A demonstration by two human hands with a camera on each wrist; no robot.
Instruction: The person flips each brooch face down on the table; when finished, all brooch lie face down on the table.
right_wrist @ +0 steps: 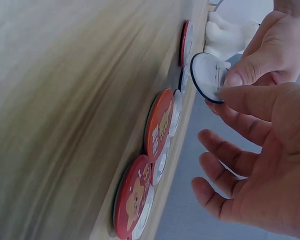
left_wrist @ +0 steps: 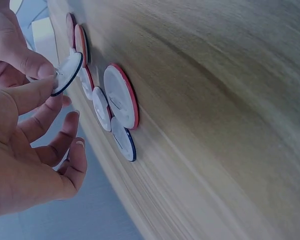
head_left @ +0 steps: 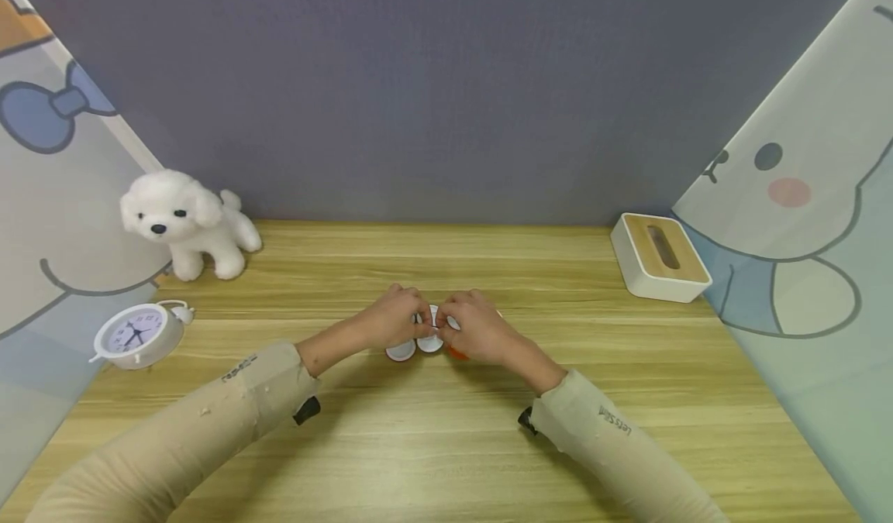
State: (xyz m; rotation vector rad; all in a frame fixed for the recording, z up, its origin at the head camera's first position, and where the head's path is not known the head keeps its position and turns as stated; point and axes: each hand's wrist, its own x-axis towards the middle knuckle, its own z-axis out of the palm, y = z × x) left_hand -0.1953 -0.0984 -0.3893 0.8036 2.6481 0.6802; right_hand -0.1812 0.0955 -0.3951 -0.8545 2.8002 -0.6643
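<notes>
A round pin badge [left_wrist: 69, 75] with a dark rim is held up off the table, its white back and pin fastening showing in both wrist views. My left hand [head_left: 398, 318] pinches one side of it between thumb and forefinger. From the other side my right hand [head_left: 477, 329] pinches it too, fingertips at the pin [right_wrist: 219, 76]. The other fingers of both hands are loosely bent. Below lie several more badges: one with a red rim [left_wrist: 119, 95] shows its white back, while an orange badge [right_wrist: 160, 125] and a red badge [right_wrist: 132, 200] show printed fronts.
A white toy dog [head_left: 184, 221] stands at the back left of the wooden table [head_left: 432, 445], with a white alarm clock [head_left: 139, 335] in front of it. At the back right is a tissue box [head_left: 663, 258] with a wooden lid. A grey wall [head_left: 432, 97] rises behind.
</notes>
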